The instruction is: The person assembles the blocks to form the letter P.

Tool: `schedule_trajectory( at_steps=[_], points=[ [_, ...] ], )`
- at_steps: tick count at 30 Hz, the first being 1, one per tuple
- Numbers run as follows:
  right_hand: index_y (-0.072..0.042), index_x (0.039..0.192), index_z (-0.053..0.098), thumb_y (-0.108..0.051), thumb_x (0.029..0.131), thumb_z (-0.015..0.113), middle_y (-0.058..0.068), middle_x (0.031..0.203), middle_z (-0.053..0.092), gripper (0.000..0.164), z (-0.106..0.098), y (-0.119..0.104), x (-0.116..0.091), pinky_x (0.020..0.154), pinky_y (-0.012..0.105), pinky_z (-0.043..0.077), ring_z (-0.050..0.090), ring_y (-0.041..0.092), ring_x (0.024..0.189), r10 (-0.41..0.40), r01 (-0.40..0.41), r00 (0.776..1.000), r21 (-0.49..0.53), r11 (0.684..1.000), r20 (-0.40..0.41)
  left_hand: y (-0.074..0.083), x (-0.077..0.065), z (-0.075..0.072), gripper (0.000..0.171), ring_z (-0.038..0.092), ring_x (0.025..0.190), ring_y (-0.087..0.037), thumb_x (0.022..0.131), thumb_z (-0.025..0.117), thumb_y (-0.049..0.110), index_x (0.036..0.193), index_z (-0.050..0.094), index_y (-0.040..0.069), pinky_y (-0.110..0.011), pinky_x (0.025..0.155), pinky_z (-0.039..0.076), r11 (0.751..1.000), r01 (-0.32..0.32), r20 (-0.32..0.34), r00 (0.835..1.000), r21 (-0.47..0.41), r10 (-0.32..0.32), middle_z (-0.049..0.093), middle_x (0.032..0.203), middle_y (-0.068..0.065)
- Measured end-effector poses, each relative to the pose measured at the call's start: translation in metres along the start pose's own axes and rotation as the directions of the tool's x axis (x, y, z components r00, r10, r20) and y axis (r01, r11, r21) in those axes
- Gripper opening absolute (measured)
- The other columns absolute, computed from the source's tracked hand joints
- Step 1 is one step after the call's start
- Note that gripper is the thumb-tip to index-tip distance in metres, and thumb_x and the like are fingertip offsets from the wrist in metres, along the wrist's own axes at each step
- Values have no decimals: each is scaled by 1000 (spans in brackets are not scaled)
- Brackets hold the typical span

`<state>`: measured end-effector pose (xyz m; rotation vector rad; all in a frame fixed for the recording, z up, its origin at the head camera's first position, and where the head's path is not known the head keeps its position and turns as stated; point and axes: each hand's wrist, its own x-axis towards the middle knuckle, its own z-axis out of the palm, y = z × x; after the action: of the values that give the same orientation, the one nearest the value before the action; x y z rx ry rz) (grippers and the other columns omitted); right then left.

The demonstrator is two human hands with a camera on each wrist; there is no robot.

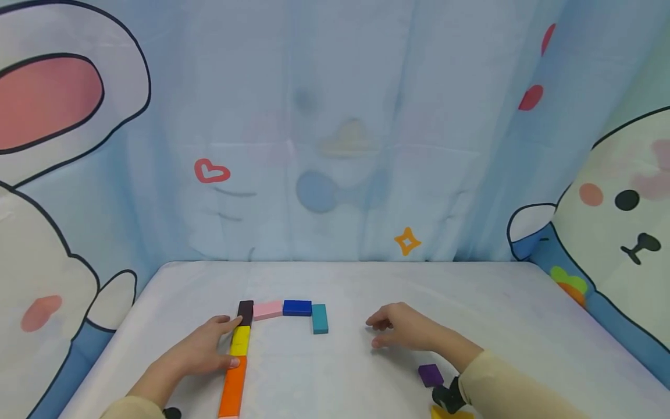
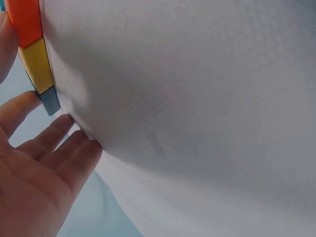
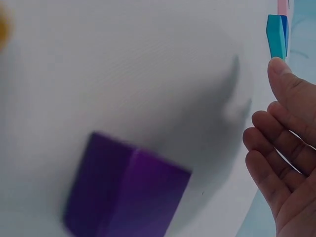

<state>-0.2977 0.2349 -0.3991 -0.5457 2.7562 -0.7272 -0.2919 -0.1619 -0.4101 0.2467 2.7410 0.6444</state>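
Note:
My left hand (image 1: 201, 352) lies along the left side of a line of blocks. Its index fingertip touches a dark block (image 1: 245, 308), and the thumb rests on the long orange block (image 1: 233, 389). Between those two sits a yellow block (image 1: 240, 340). From the dark block a row runs right: a pink block (image 1: 267, 310), a blue block (image 1: 297, 308), and a teal block (image 1: 320, 320) turned lengthwise toward me. Over the cloth, right of the teal block, hovers my right hand (image 1: 403, 327), fingers loosely bent and holding nothing. A purple block (image 3: 133, 192) lies below it.
Partly under the right sleeve, a yellow-orange piece (image 1: 450, 414) shows at the bottom edge. White cloth (image 1: 356, 384) covers the table. Behind it hangs a pale blue printed curtain (image 1: 335, 87), which also borders both sides.

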Motion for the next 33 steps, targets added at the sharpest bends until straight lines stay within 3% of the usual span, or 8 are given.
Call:
schedule_trajectory(
  at_steps=[6,17,22,33],
  points=[
    [-3,117,74,-22,86,83,0,108,74,37,-6,19,-30,91,42,60,68,19,100,-42,41,999,29,999,24,0,0,1,85,44,138,-51,81,86,30,154,46,10,-68,111,41,1000,2,-1,1000,9,-2,41,154,-31],
    [-5,115,74,-24,87,81,-2,106,74,34,-16,51,-77,86,37,62,66,10,92,24,-26,999,54,998,32,-1,-1,-1,85,43,138,-51,81,86,30,154,46,9,-68,111,41,1000,-3,4,1000,3,3,41,154,-31],
    [-7,113,75,-25,85,83,-2,105,74,34,-16,58,-87,86,37,62,65,11,91,100,-102,995,61,993,29,-1,1,0,85,43,137,-51,81,86,29,154,46,9,-68,110,41,1000,-5,4,1000,6,5,41,153,-31],
    [-12,106,74,-26,83,85,-4,102,72,30,-10,66,-96,87,39,62,64,15,94,165,-165,986,74,984,-4,1,1,0,85,43,137,-52,81,86,28,154,46,9,-68,110,42,1000,6,9,1000,6,-6,40,153,-32]
  ],
)
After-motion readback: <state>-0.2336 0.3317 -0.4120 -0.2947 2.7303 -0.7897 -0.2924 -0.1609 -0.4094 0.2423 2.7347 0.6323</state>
